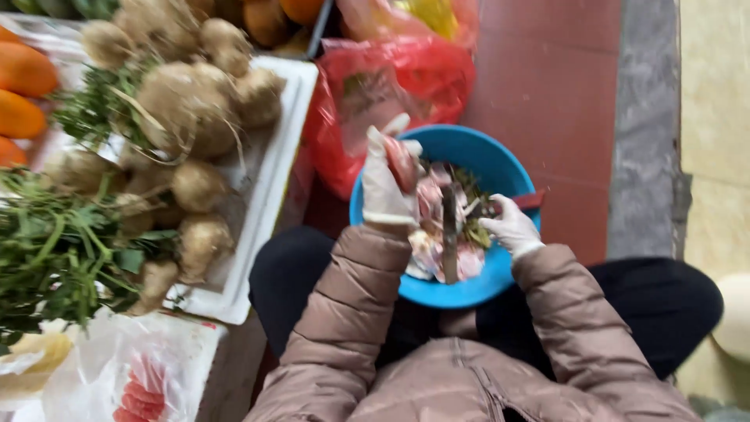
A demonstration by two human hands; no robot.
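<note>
Resting in the lap between both forearms, a blue plastic bowl point(476, 152) holds pinkish peelings point(437, 234) and bits of green stalk. The left hand point(387, 184), in a white glove, is raised at the bowl's near-left rim with the wrist bent upward; its fingers point(383, 141) are curled and clamped round a reddish-pink root piece point(402, 160), which stands just above the scraps. The right hand point(512, 227), also gloved in white, sits lower at the bowl's right rim, palm down, fingers closed about a dark handle; a narrow blade point(450, 234) lies between the two hands over the peelings, though blur hides whether the handle and this blade join. Both arms wear puffy tan jacket sleeves point(344, 312) and bend inward from the elbows.

Beyond the left fingers, a red plastic bag point(406, 74) slumps on the red tiled floor point(547, 86). Farther left, a white foam tray point(273, 164) carries pale round tubers point(187, 105) and leafy greens point(62, 250), with orange fruit point(23, 94) at its far edge.
</note>
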